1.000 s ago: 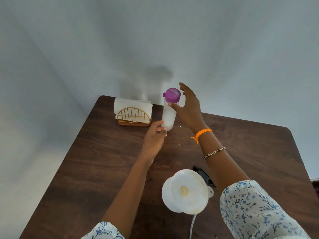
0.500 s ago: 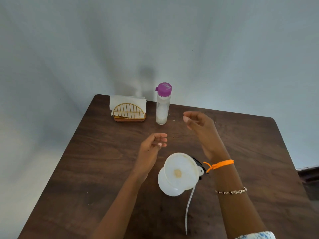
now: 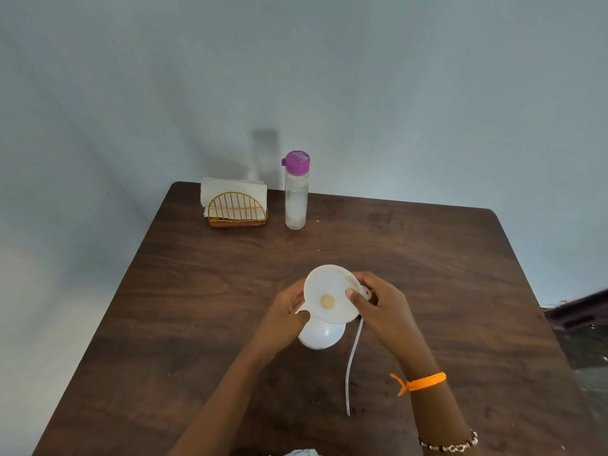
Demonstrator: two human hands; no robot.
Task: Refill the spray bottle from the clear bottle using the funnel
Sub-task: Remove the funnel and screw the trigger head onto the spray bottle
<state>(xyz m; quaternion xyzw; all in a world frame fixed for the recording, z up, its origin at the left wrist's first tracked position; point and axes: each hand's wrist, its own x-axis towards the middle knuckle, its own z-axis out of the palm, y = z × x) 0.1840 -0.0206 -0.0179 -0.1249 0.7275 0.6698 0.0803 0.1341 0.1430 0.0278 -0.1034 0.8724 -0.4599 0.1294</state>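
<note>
A white funnel [image 3: 330, 296] sits tilted in the mouth of the white spray bottle [image 3: 320, 335] at the table's middle. My right hand [image 3: 378, 307] grips the funnel's right rim, thumb over its edge. My left hand [image 3: 284, 315] holds the spray bottle's neck just under the funnel. The spray head is mostly hidden behind my right hand; its clear dip tube [image 3: 353, 360] trails on the table toward me. The clear bottle [image 3: 296, 195] with a purple cap stands upright at the far edge, apart from both hands.
A gold wire napkin holder [image 3: 237, 209] with white napkins stands left of the clear bottle. The dark wooden table [image 3: 444, 274] meets a pale wall behind. A dark object lies beyond the table's right edge.
Both hands left the clear bottle, drew back toward me and closed on the funnel and spray bottle. The clear bottle stays standing at the far edge.
</note>
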